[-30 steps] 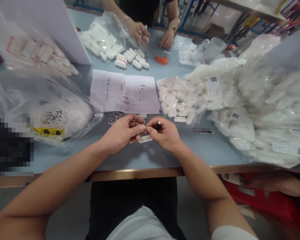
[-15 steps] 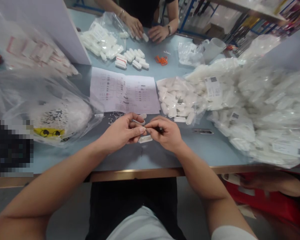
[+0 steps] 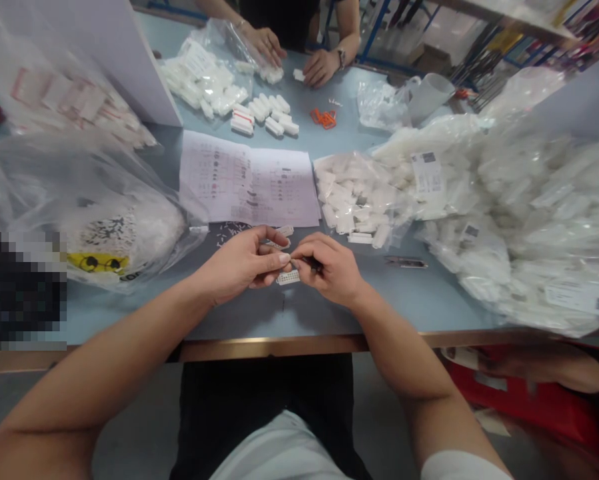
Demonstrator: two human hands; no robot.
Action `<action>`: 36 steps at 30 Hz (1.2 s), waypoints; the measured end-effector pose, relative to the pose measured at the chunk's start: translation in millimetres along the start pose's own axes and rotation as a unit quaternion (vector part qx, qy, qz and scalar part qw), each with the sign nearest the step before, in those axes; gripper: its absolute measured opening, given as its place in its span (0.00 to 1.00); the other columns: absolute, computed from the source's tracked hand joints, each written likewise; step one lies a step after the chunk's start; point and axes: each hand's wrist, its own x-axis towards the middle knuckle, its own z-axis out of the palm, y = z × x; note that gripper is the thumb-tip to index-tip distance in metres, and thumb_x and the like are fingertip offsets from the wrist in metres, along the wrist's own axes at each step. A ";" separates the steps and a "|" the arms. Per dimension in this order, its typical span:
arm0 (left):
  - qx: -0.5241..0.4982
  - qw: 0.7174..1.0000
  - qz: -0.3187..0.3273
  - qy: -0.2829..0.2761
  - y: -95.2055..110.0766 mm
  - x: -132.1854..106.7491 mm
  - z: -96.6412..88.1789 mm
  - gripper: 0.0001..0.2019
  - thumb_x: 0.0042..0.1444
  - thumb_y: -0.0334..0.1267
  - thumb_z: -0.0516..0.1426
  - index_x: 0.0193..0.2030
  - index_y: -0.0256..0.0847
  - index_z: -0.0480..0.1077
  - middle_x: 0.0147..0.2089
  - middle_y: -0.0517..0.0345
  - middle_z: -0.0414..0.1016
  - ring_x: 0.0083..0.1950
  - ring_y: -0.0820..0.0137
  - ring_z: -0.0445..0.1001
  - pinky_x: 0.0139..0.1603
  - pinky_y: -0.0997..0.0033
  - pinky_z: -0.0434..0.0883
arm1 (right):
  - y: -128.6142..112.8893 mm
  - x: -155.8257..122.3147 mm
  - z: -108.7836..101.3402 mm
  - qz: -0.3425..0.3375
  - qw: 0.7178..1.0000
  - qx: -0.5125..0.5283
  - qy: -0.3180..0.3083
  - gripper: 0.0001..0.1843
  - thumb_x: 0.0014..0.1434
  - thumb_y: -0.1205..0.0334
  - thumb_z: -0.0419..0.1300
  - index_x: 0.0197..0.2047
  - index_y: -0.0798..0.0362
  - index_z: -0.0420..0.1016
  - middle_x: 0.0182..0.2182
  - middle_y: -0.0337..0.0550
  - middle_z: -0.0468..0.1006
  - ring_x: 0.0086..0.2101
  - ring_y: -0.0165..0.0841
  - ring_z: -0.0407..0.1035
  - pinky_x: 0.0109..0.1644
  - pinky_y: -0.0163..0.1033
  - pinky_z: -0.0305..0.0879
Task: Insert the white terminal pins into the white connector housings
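My left hand [image 3: 246, 265] is closed in a pinch above the table, its thumb and fingertips meeting the fingers of my right hand. What it pinches is too small and hidden to make out. My right hand [image 3: 332, 270] is closed around a small dark object [image 3: 314, 263], most of it covered by the fingers. Just below the fingertips lies a white connector housing [image 3: 288, 277] with rows of holes. Another white housing [image 3: 284, 231] lies beyond my left fingers, partly hidden. Tiny white pins [image 3: 224, 235] are scattered past my left hand.
Printed sheets [image 3: 279, 190] lie ahead. A bag of white housings [image 3: 352, 193] and thread snips [image 3: 406, 262] are on the right, with more bags [image 3: 534, 260] beyond. A clear bag [image 3: 144, 233] sits left. Across the table, a co-worker's hands [image 3: 320, 69] handle white pieces.
My hands stay almost in place, fingers shifting slightly, and more of the far white housing shows. The co-worker's hands have moved apart, one holding a white piece.
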 end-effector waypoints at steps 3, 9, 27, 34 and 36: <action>0.002 1.000 0.004 0.000 -2.0 0.7 -0.8 0.16 0.57 0.39 0.65 0.47 0.42 0.65 0.30 0.61 0.75 0.23 0.78 0.67 0.20 0.81 0.58 | 0.4 -0.6 1.6 -0.010 1.000 -0.009 0.008 0.07 0.62 0.66 0.56 0.40 0.47 0.75 0.37 0.40 0.79 0.37 0.31 0.73 0.41 0.37 0.70; 0.026 1.000 0.003 0.003 -0.2 0.4 -0.4 0.15 0.58 0.40 0.64 0.47 0.42 0.66 0.33 0.59 0.77 0.24 0.78 0.68 0.20 0.80 0.59 | 2.2 -1.4 -0.9 -0.021 0.999 -0.023 0.014 0.06 0.63 0.66 0.57 0.41 0.47 0.74 0.37 0.40 0.78 0.38 0.30 0.72 0.42 0.36 0.69; -0.020 0.994 0.056 0.096 10.4 2.7 -9.6 0.08 0.57 0.37 0.62 0.41 0.40 0.67 0.33 0.56 0.78 0.22 0.79 0.65 0.21 0.79 0.58 | 2.7 -3.1 -12.0 -0.131 0.926 -0.233 -0.267 0.07 0.65 0.71 0.54 0.39 0.53 0.72 0.36 0.46 0.74 0.38 0.37 0.64 0.35 0.39 0.59; -0.027 0.994 0.050 0.096 12.4 1.7 -8.2 0.07 0.57 0.35 0.61 0.40 0.39 0.68 0.32 0.56 0.77 0.22 0.80 0.64 0.22 0.79 0.59 | 0.8 -2.9 -13.7 -0.148 0.919 -0.249 -0.268 0.08 0.65 0.71 0.53 0.40 0.54 0.73 0.37 0.47 0.75 0.38 0.38 0.64 0.33 0.40 0.57; -0.028 0.994 0.049 0.097 12.2 1.9 -8.5 0.07 0.57 0.36 0.61 0.40 0.39 0.68 0.32 0.56 0.77 0.22 0.80 0.64 0.21 0.79 0.59 | 0.9 -3.2 -13.6 -0.146 0.920 -0.248 -0.268 0.08 0.66 0.71 0.53 0.40 0.54 0.73 0.37 0.47 0.75 0.38 0.38 0.64 0.33 0.40 0.58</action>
